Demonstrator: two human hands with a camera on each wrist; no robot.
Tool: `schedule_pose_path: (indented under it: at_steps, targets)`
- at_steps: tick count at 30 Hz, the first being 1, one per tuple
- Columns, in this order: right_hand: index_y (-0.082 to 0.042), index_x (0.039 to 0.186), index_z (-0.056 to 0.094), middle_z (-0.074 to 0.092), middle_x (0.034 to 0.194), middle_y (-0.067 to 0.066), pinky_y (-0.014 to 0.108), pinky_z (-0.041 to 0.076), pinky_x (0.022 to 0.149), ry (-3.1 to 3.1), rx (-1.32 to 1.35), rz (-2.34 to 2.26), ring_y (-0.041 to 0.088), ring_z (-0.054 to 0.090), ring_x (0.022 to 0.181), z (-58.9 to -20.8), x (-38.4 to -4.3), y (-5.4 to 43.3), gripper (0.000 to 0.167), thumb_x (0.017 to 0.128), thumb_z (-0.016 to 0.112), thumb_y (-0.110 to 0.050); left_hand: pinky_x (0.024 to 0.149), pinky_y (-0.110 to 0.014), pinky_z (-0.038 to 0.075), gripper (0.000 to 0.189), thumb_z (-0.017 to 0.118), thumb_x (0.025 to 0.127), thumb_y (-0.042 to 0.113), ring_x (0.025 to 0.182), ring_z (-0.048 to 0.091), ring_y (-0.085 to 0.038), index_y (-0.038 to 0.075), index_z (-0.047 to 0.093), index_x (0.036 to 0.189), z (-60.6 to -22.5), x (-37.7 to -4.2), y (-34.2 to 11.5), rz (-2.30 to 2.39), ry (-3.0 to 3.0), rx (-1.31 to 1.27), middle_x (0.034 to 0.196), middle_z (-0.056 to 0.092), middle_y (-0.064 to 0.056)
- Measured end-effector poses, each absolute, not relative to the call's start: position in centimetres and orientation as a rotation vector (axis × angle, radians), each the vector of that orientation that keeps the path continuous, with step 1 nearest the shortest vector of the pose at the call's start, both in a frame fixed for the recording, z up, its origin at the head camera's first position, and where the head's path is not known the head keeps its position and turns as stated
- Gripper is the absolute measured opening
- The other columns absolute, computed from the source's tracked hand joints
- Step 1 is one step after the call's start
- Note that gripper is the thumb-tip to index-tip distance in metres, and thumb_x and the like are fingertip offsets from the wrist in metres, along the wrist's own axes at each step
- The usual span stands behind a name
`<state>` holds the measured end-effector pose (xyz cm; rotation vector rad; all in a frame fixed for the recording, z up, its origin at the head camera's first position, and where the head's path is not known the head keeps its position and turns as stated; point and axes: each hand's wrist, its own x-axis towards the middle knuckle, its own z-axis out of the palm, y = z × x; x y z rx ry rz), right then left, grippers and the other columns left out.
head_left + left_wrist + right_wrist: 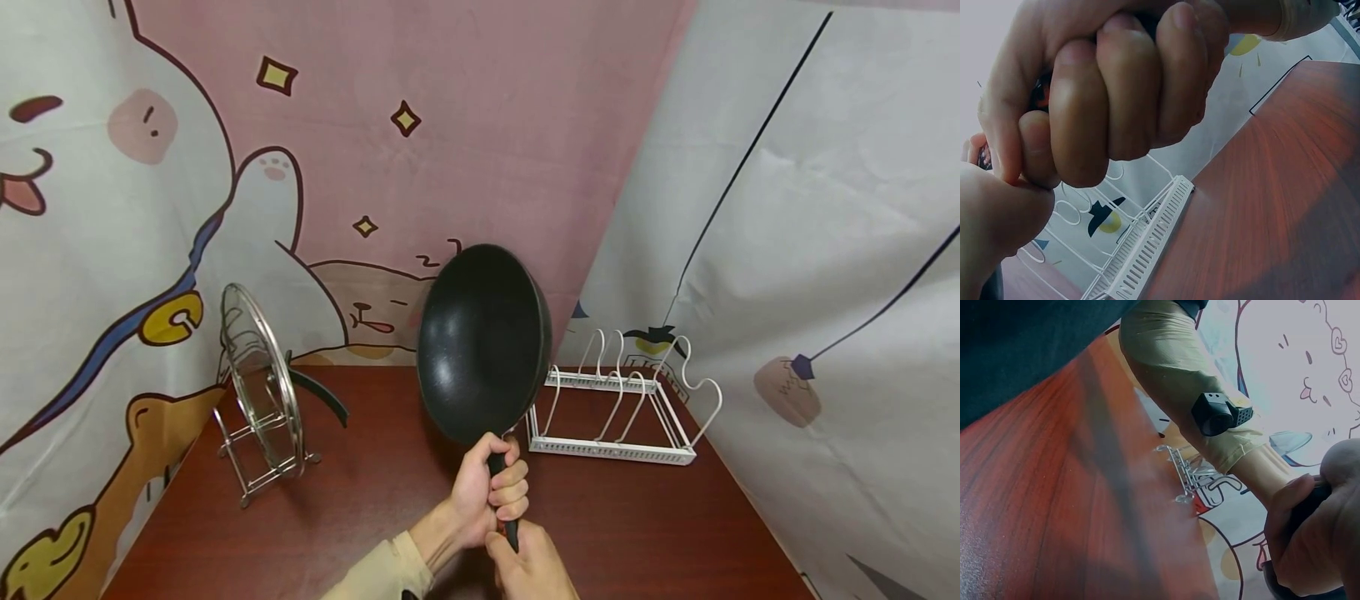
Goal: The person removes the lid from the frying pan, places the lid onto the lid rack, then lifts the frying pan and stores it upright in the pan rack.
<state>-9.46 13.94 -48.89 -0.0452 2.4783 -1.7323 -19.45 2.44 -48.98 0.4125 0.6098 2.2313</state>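
A black deep frying pan (483, 342) is held up above the table, its dark inside turned toward me and its handle pointing down. My left hand (480, 492) grips the handle just below the pan, fingers curled round it. Lower down, my right hand (534, 562) holds the end of the same black handle (512, 533), its thumb laid along it. In the left wrist view, the curled fingers (1129, 94) hide most of the handle. The right wrist view shows part of the handle (1310, 506) between the hands.
At the left, a glass lid (258, 375) with a metal rim and dark handle (318, 396) stands upright in a metal wire rack (262, 479). A white rack (611, 450) with upright loops stands at the right on the red-brown table (360, 500). Printed cloth (525, 125) hangs behind.
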Motion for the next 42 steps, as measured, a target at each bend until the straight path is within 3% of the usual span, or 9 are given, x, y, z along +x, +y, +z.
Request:
schedule_pose_path:
  at_steps: [9, 17, 36, 42]
  targets:
    - [-0.001, 0.073, 0.061, 0.050, 0.054, -0.009, 0.020, 0.034, 0.046, 2.524, -0.023, -1.696, -0.001, 0.045, 0.045, -48.3, -9.6, 14.4, 0.036, 0.104, 0.068, -0.018, 0.044, -0.017, 0.026, 0.035, 0.024, 0.109, 0.027, 0.043, 0.028, 0.000, 0.024, 0.045, 0.081, -48.4, -19.8, 3.1, 2.220, 0.602, 0.431, 0.055, 0.038, 0.017]
    - [0.003, 0.072, 0.057, 0.049, 0.052, -0.010, 0.019, 0.030, 0.046, 2.529, -0.031, -1.696, -0.003, 0.040, 0.044, -47.8, -9.9, 15.3, 0.041, 0.105, 0.068, -0.018, 0.044, -0.017, 0.027, 0.036, 0.025, 0.108, 0.028, 0.043, 0.028, 0.001, 0.026, 0.046, 0.079, -47.6, -20.2, 4.0, 2.198, 0.617, 0.426, 0.054, 0.039, 0.018]
    - [-0.004, 0.074, 0.053, 0.047, 0.057, -0.009, 0.018, 0.029, 0.049, 2.612, 0.029, -1.724, -0.001, 0.038, 0.048, -46.4, -10.0, 17.0, 0.036, 0.106, 0.068, -0.011, 0.043, -0.018, 0.023, 0.035, 0.026, 0.105, 0.026, 0.041, 0.029, 0.002, 0.026, 0.047, 0.077, -45.7, -21.0, 6.5, 2.158, 0.610, 0.453, 0.051, 0.038, 0.018]
    - [-0.007, 0.073, 0.051, 0.046, 0.057, -0.008, 0.019, 0.027, 0.049, 2.612, 0.100, -1.734, 0.000, 0.036, 0.047, -46.2, -10.0, 17.3, 0.037, 0.105, 0.069, -0.012, 0.043, -0.018, 0.024, 0.037, 0.025, 0.106, 0.027, 0.040, 0.036, 0.003, 0.027, 0.047, 0.077, -45.4, -21.2, 7.1, 2.134, 0.603, 0.470, 0.051, 0.040, 0.019]
